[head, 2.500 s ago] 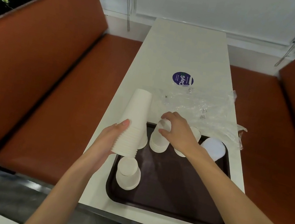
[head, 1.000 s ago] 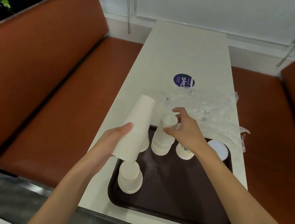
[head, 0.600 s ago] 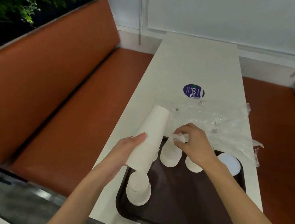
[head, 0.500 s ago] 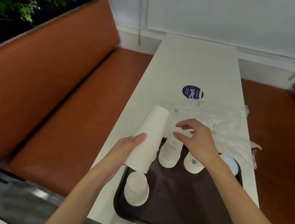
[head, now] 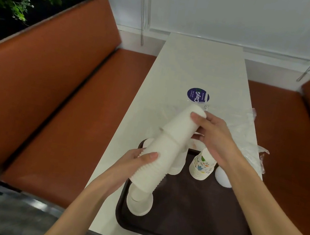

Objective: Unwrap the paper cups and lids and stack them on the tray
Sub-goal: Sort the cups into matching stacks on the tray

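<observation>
**Left hand + right hand both gripping white cup stack**

Stack is held tilted, closed ends toward 1 o'clock, above the 10 o'clock corner of tray. Left hand wraps the rim end. Right hand curls round the top cups, which sit stepped off the rest. On tray: small white cups at 9 o'clock, printed cups at 12, white lid at 1. Plastic wrap lies on counter past tray's 1 o'clock edge.
</observation>
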### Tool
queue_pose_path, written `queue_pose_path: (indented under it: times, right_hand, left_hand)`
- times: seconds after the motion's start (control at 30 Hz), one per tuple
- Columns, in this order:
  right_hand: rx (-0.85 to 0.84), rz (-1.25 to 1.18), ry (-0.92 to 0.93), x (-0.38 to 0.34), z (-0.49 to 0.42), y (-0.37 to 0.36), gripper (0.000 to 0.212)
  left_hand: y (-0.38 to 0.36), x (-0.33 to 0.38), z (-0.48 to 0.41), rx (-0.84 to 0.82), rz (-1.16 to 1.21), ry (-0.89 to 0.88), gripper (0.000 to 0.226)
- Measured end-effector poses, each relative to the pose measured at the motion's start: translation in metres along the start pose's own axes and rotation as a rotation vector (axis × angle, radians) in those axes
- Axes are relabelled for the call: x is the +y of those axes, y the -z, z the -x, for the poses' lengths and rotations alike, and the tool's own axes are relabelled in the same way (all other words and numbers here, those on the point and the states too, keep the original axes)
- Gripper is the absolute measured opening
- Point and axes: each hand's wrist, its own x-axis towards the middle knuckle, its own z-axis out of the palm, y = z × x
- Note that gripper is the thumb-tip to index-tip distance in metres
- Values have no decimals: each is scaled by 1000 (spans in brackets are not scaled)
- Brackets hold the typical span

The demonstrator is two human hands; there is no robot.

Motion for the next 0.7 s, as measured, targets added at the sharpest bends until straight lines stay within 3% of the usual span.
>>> queue_pose_path:
  times: [0.1,0.23,0.4,0.57,0.7]
  right_hand:
    - [128,-9,46,-11,-6,17,31]
    - [249,135,113,-7,-8,25,34]
    - [181,511,185,29,0,14,48]
    - [78,726,115,53,3,6,63]
    - [51,861,195,54,4,5,51]
  left_hand:
    - [5,-1,0,36,-9,5,68]
    - [11,1,1,98,64,6,54]
    - [11,6,-1,145,100,-1,55]
    - [6,9,-2,133,105,-20,55]
    - [3,10,-3,105,97,-31,54]
